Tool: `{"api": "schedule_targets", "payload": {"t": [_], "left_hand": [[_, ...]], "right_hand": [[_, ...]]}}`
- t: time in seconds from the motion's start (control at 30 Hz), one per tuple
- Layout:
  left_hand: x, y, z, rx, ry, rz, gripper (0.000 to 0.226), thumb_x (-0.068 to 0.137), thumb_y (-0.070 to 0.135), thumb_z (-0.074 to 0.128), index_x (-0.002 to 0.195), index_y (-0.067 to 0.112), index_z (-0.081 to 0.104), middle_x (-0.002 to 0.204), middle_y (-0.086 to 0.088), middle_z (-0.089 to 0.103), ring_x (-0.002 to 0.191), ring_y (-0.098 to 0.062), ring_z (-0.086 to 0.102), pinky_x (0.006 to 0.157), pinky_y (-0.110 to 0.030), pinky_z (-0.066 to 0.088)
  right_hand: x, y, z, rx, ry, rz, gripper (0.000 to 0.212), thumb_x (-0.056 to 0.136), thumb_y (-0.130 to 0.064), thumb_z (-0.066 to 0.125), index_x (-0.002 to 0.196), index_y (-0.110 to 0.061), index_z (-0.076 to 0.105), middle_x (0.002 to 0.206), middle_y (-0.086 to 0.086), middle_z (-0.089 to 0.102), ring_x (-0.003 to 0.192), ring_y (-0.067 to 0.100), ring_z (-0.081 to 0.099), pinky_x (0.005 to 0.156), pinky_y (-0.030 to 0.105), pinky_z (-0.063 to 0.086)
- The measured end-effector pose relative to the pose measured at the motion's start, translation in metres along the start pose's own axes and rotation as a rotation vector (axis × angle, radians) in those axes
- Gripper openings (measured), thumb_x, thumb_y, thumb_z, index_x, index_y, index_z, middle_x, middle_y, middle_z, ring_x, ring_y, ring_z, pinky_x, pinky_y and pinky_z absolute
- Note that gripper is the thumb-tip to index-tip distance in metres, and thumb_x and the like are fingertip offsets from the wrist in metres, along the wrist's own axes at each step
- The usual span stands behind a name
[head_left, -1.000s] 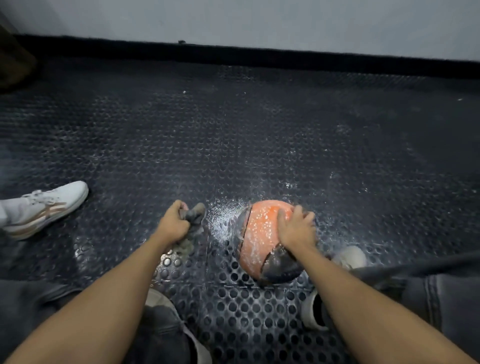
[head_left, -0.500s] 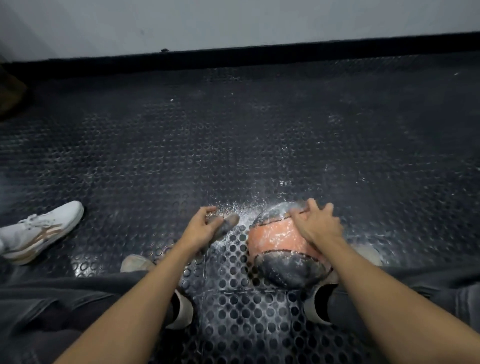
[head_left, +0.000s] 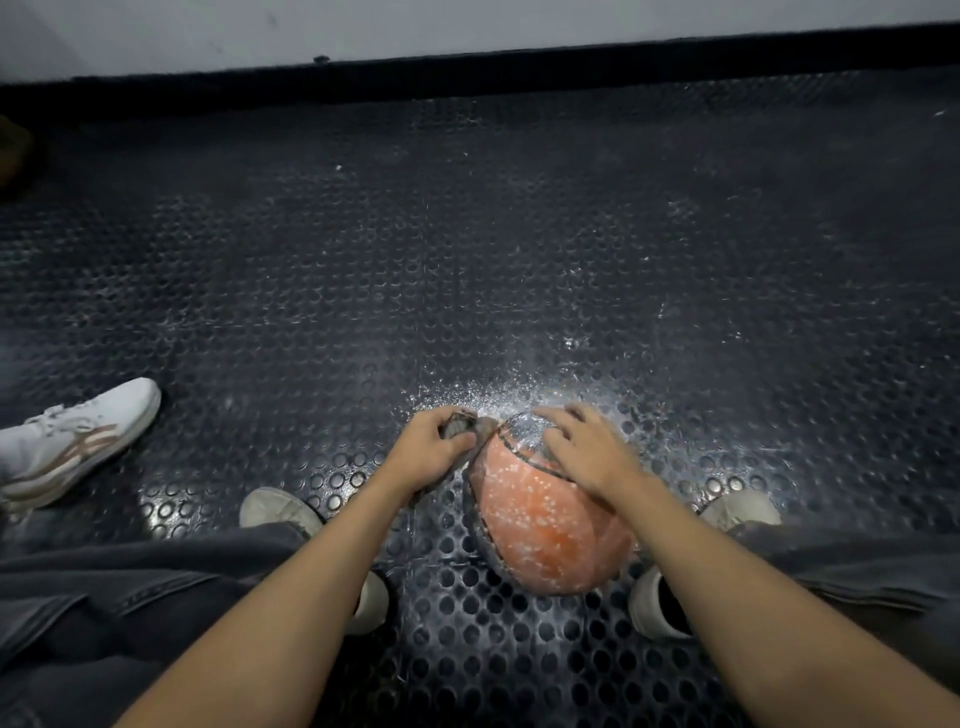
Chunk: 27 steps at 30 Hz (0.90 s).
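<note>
**One ball, one cloth, two hands on a studded floor**

There is a single ball (head_left: 545, 525), orange with dark panels and flecked with white. It sits on the black studded floor (head_left: 467, 234), near the person and between their feet.

Two hands are at work on it. The left hand (head_left: 428, 454) is curled tight around one grey cloth (head_left: 460, 426), which it holds against the ball's far left side. The right hand (head_left: 582, 452) lies on the ball's far top with its fingers spread and grips nothing.

Three shoes show. Two are the person's own, the left shoe (head_left: 280, 512) and the right shoe (head_left: 740, 509), both pale. The third is a white sneaker (head_left: 78, 441) with bronze stripes, well apart at the left. White specks (head_left: 467, 400) scatter over the floor just beyond the hands.

Most of the cloth is buried in the fist, with only a bunched end showing. The right fingertips are blurred. The right forearm covers the ball's right edge. Dark trouser legs (head_left: 104, 597) hide the middle of both pale shoes. The frame edge cuts off the sneaker's heel. A brownish shape (head_left: 13, 150) at the far left is too dark to make out.
</note>
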<state>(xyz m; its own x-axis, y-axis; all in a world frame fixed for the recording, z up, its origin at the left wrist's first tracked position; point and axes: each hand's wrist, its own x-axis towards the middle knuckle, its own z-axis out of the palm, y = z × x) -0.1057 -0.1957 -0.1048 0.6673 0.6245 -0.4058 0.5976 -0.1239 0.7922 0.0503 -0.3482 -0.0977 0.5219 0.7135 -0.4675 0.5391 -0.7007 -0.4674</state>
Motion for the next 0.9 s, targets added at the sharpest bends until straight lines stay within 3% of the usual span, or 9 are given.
{"api": "schedule_targets", "payload": {"t": [0.17, 0.27, 0.37, 0.47, 0.57, 0.73, 0.9], "left_hand": [[-0.005, -0.007, 0.000, 0.099, -0.016, 0.029, 0.013, 0.090, 0.015, 0.064, 0.099, 0.005, 0.064, 0.082, -0.010, 0.064, 0.071, -0.019, 0.056, 0.068, -0.031, 0.045], [-0.007, -0.003, 0.003, 0.073, -0.047, 0.013, 0.009, 0.089, 0.014, 0.066, 0.098, 0.012, 0.064, 0.074, -0.004, 0.062, 0.062, -0.016, 0.055, 0.058, -0.028, 0.044], [-0.007, 0.005, 0.005, 0.088, -0.102, 0.023, 0.006, 0.086, 0.012, 0.069, 0.084, 0.008, 0.064, 0.067, -0.002, 0.057, 0.057, -0.015, 0.052, 0.054, -0.025, 0.041], [-0.009, 0.013, 0.010, 0.103, -0.143, 0.027, 0.020, 0.083, 0.016, 0.072, 0.084, -0.002, 0.064, 0.067, -0.005, 0.057, 0.055, -0.015, 0.051, 0.053, -0.027, 0.042], [-0.016, 0.022, 0.019, 0.097, -0.169, 0.054, 0.024, 0.083, 0.019, 0.072, 0.075, -0.001, 0.061, 0.055, 0.001, 0.052, 0.046, -0.012, 0.045, 0.049, -0.022, 0.036], [-0.022, 0.023, 0.031, 0.209, -0.149, 0.142, 0.024, 0.086, 0.028, 0.070, 0.080, 0.005, 0.064, 0.069, -0.003, 0.059, 0.057, -0.014, 0.052, 0.052, -0.027, 0.043], [-0.032, 0.021, 0.036, 0.243, -0.247, 0.332, 0.012, 0.085, 0.017, 0.070, 0.090, 0.006, 0.072, 0.089, -0.003, 0.065, 0.079, -0.017, 0.062, 0.069, -0.018, 0.050]], "right_hand": [[-0.003, 0.000, 0.017, 0.145, 0.147, 0.169, 0.044, 0.095, -0.045, 0.033, 0.136, -0.041, 0.050, 0.147, 0.006, 0.041, 0.127, 0.028, 0.046, 0.107, 0.063, 0.036], [0.001, 0.000, 0.008, 0.195, 0.204, 0.230, 0.018, 0.097, -0.037, 0.042, 0.100, -0.022, 0.052, 0.118, 0.008, 0.052, 0.098, 0.024, 0.052, 0.095, 0.050, 0.045], [-0.004, 0.002, 0.008, 0.226, 0.282, 0.293, 0.020, 0.097, -0.030, 0.047, 0.084, -0.016, 0.044, 0.103, 0.007, 0.051, 0.075, 0.017, 0.045, 0.077, 0.034, 0.041], [-0.014, 0.007, 0.015, 0.264, 0.247, 0.330, 0.017, 0.100, -0.034, 0.049, 0.105, -0.019, 0.054, 0.116, 0.000, 0.043, 0.090, 0.015, 0.045, 0.089, 0.038, 0.041], [-0.021, 0.013, 0.016, 0.236, 0.251, 0.237, 0.031, 0.102, -0.038, 0.049, 0.126, -0.021, 0.061, 0.131, 0.003, 0.048, 0.099, 0.013, 0.041, 0.101, 0.041, 0.041], [-0.020, 0.020, 0.017, 0.260, 0.267, 0.216, 0.029, 0.101, -0.036, 0.051, 0.122, -0.021, 0.065, 0.132, 0.003, 0.051, 0.092, 0.011, 0.044, 0.085, 0.030, 0.034], [-0.023, 0.025, 0.019, 0.271, 0.266, 0.204, 0.025, 0.100, -0.035, 0.052, 0.120, -0.024, 0.064, 0.117, -0.007, 0.045, 0.083, 0.004, 0.043, 0.084, 0.026, 0.030]]}}
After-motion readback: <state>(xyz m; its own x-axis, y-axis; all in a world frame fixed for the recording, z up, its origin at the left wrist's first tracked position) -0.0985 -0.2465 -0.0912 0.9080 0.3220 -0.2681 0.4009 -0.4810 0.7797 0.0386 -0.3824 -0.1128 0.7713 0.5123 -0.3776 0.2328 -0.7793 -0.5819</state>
